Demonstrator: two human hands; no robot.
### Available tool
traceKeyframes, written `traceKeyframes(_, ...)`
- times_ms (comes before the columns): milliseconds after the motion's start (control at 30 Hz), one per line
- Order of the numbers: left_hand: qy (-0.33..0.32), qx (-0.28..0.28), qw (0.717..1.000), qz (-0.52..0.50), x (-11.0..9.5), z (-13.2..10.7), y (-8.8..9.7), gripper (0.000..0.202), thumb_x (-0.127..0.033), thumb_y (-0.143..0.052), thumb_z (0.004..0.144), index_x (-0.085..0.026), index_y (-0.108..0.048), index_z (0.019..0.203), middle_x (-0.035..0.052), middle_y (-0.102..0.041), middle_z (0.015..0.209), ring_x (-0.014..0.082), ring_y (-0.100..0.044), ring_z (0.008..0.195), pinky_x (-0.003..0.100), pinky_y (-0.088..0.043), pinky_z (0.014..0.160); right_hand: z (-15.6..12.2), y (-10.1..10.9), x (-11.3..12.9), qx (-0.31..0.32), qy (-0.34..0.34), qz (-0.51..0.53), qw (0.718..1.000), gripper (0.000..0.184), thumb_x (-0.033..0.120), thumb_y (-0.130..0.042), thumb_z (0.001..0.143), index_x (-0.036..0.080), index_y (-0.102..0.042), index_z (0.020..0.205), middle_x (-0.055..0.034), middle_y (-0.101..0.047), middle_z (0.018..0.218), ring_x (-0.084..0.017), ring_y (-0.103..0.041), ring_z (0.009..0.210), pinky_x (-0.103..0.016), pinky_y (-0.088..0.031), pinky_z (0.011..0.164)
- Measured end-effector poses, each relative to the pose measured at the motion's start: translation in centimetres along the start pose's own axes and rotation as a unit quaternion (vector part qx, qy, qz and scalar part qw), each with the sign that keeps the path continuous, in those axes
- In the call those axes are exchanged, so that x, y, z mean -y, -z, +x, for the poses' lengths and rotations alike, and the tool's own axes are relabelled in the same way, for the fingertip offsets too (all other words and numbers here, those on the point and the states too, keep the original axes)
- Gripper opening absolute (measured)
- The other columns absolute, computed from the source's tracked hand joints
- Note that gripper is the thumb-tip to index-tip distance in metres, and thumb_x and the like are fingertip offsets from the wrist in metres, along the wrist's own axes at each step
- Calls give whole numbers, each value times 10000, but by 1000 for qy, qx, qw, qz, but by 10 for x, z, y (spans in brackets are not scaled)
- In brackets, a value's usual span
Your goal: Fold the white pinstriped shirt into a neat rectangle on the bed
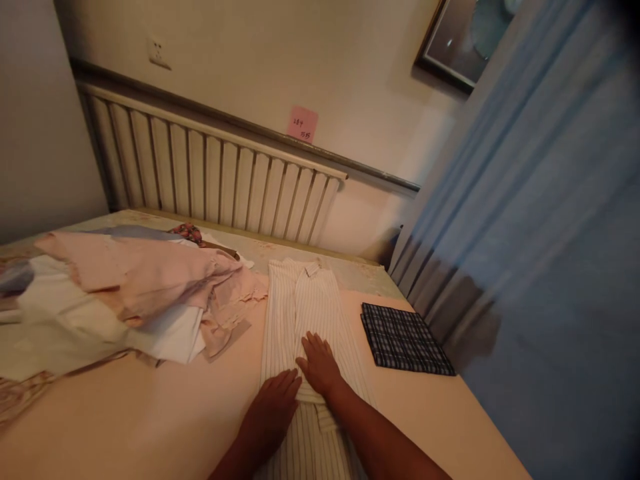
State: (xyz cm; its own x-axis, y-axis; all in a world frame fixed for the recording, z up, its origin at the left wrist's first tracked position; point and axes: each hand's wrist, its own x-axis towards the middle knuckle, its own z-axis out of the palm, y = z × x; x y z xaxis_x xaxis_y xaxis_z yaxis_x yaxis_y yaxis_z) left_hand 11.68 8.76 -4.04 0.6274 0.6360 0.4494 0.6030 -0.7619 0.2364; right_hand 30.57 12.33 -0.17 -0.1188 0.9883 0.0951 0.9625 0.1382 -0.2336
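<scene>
A white striped garment [305, 313] lies lengthwise on the bed [150, 413], folded into a long narrow strip. My left hand [273, 407] rests flat on its near part, fingers stretched out. My right hand [320, 365] lies flat just beyond it on the same garment, fingers spread and pressing the cloth down. Neither hand grips anything.
A pile of pink and white clothes [135, 293] covers the left of the bed. A folded dark checked cloth [405, 339] lies to the right of the striped garment. A slatted headboard [210, 173] stands at the far end, and blue curtains [540, 253] hang along the right.
</scene>
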Motion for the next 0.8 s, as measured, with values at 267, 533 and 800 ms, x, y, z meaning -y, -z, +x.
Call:
traceKeyframes(267, 3, 38, 997, 69, -18, -25, 15, 578, -208, -471, 866, -307, -384, 1428, 32, -409, 1500, 243, -359, 1379, 486, -306, 1115, -72, 7, 9, 11, 48, 33, 998, 568, 456, -412, 950, 195, -369, 1454, -61, -278, 1556, -261, -168, 1451, -461, -155, 1181)
traceKeyframes(533, 15, 16, 992, 121, -45, -67, 20, 525, -263, -450, 900, -315, -403, 1421, 13, -414, 1499, 236, -364, 1375, 465, -313, 1113, -151, -4, 12, -27, 85, 29, 996, 619, 365, -596, 864, 245, -394, 1436, -90, -235, 1567, -290, -180, 1446, -531, -190, 1166)
traceKeyframes(800, 5, -35, 991, 129, -54, -116, 19, 574, -201, -514, 849, -307, -424, 1406, 13, -492, 1440, 221, -466, 1310, 403, -430, 1046, -220, -2, -21, -65, 56, 152, 985, 438, 314, -555, 856, 254, -582, 1289, -57, -534, 1389, -251, -467, 1309, -458, -373, 1104)
